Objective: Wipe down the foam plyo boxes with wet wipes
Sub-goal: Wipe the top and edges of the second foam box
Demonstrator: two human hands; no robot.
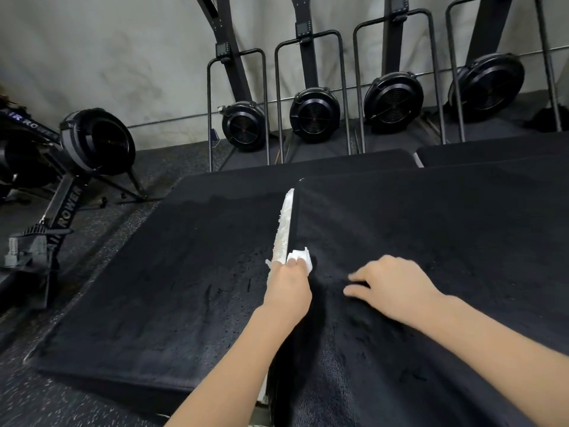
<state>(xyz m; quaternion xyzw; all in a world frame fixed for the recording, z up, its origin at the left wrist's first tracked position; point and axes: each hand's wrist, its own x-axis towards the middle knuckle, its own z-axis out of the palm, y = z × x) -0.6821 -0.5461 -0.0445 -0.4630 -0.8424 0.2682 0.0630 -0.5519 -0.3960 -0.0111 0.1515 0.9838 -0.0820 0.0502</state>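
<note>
Wiping step under way: left hand (288,283) clutches a bunched wet wipe (300,258) at the seam between two black foam plyo boxes (160,272), right hand (391,288) rests flat, ungripping; next, probably, run the wipe along the white-streaked seam edge.

Black rowing machines (314,114) stand upright against a grey wall (107,57) on speckled rubber floor (37,396).

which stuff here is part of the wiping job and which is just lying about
Part of the job:
left foam box
right foam box
white wipe, gripped by the left hand
right hand, resting on the right foam box

Just about:
upright rowers along the wall
air rower on the floor
</note>
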